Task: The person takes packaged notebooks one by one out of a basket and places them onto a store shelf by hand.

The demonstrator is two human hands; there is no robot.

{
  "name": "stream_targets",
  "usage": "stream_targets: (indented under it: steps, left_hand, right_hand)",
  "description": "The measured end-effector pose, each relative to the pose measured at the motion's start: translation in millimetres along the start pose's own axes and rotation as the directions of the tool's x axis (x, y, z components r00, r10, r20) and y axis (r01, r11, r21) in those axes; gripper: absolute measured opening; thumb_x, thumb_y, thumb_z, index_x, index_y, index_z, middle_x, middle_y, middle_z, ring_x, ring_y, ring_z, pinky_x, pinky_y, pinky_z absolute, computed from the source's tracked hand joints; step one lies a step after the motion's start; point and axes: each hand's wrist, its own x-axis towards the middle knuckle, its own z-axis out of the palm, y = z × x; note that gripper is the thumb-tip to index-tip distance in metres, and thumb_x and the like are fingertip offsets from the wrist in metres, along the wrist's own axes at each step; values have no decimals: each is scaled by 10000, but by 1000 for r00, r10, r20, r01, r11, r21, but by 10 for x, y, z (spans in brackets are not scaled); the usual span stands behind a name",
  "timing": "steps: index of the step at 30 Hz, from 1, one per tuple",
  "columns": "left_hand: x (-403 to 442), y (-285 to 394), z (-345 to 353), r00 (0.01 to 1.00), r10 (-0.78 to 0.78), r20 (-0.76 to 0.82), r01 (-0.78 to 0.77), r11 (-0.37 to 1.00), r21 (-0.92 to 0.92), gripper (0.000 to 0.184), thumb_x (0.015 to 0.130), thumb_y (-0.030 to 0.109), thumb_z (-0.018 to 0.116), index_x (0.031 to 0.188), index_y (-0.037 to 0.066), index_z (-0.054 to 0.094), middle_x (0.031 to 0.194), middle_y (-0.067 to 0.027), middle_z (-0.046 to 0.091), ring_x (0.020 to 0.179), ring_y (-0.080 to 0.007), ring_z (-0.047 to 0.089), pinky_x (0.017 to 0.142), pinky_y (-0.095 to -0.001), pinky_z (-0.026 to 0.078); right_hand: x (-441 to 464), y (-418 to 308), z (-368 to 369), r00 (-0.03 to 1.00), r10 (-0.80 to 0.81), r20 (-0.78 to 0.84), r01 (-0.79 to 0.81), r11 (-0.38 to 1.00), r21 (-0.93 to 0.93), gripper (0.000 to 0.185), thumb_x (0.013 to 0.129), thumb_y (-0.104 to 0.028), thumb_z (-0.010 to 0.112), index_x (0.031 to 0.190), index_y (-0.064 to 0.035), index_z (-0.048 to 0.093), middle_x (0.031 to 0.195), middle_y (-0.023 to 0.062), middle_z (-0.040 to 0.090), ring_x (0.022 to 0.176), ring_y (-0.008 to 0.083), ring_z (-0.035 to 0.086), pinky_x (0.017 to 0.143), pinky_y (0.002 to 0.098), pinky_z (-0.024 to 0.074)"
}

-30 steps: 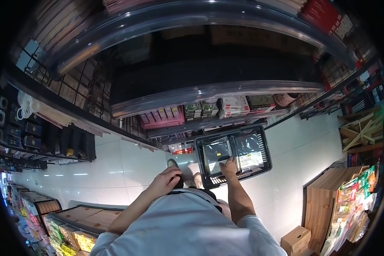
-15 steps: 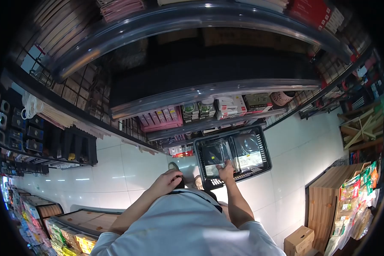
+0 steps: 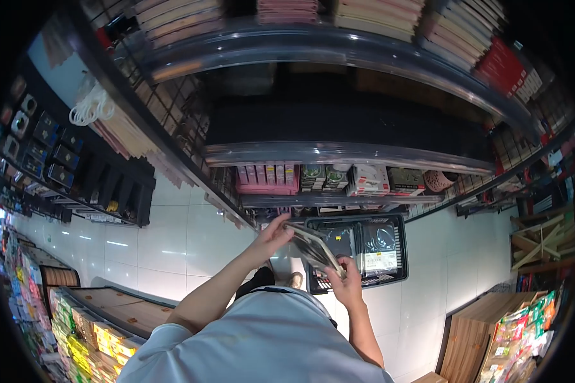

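Both of my hands hold a small stack of flat, dark packages (image 3: pixel 314 247) with pale edges, tilted above the basket. My left hand (image 3: pixel 276 239) grips the upper left end, fingers closed over it. At the lower right end, my right hand (image 3: pixel 346 279) has its thumb and fingers closed on the stack. Motion blur hides what the packages are. Just behind them, the black plastic basket (image 3: pixel 402 250) stands on the floor. Inside it lie more dark packages in clear wrap (image 3: pixel 379 241), with white labels and small yellow stickers.
A dark shelf rack (image 3: pixel 351 152) rises in front, with pink boxes (image 3: pixel 267 177) low down and stacked folders (image 3: pixel 378 19) on top. White cords (image 3: pixel 92 107) hang at the left. Wooden display units (image 3: pixel 469 332) with packaged goods stand behind me on both sides.
My right hand has lifted the stack of packages out of the basket toward me. My left hand has come forward from my waist and taken the other end. The view has shifted slightly.
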Motion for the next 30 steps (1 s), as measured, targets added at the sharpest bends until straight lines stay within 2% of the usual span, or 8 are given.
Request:
stream_targets:
  steps: [2,8,9,12,13,24,27,30]
  left_hand:
    - [19,109,-108,983,-150,104,167,969,-183,410,1032,255,571,1379,44,516,1295,-76,582,1176,-162,557,1030,-332,436]
    - [-82,320,-104,991,115,71,-82,929,-360,277,995,127,610,1267,92,574,1171,-45,636,1139,-152,581,1008,-317,431]
    - [-130,403,-56,986,159,52,-127,912,-390,287,985,124,626,1267,96,575,1166,-42,642,1139,-148,581,1004,-310,423]
    - [-224,606,19,979,203,-2,-181,869,-461,378,973,96,631,1334,96,520,1163,-70,663,1161,-168,586,1012,-317,423]
    - [-246,641,18,978,206,-10,-187,862,-472,398,974,92,627,1352,98,501,1167,-80,665,1160,-168,586,1015,-319,424]
    - [-346,985,-63,952,264,-157,-306,781,-545,463,968,48,614,1396,101,444,1083,-132,674,1096,-194,617,994,-358,482]
    - [-342,990,-148,945,307,-110,-318,792,-521,461,994,88,590,1420,93,412,1222,-129,630,1153,-185,601,949,-350,531]
    - [-413,1066,-138,972,225,-69,-227,814,-535,523,987,101,600,1464,122,387,1249,-110,606,1166,-192,593,1021,-350,478]
  right_hand:
    - [15,-181,-27,999,-36,28,35,998,47,402,863,-195,778,1131,-25,531,918,111,654,786,170,617,708,317,505]
    - [69,-370,0,996,-13,94,-12,966,260,391,865,-130,776,1127,-17,508,948,67,651,810,122,605,697,285,498]
    - [76,-450,-11,987,61,149,-106,942,319,384,878,-92,756,1158,-7,508,1008,67,648,895,124,615,776,271,500]
    - [137,-444,73,988,-3,154,-60,914,402,396,890,-60,733,1211,3,511,1081,73,638,991,127,607,878,266,483]
    - [165,-467,68,980,-30,195,-54,909,414,415,897,-43,720,1253,15,513,1150,78,627,1063,129,591,950,268,458]
    - [359,-798,178,967,-84,242,-32,897,441,418,897,-52,725,1264,-3,529,1153,60,638,1062,122,593,951,276,458]
    - [357,-879,196,968,-74,239,-37,902,429,420,902,-55,721,1270,-2,526,1154,61,640,1063,122,592,952,277,456]
    - [319,-901,233,970,-57,236,-48,908,417,417,909,-50,711,1276,4,522,1156,64,643,1061,120,592,952,279,456]
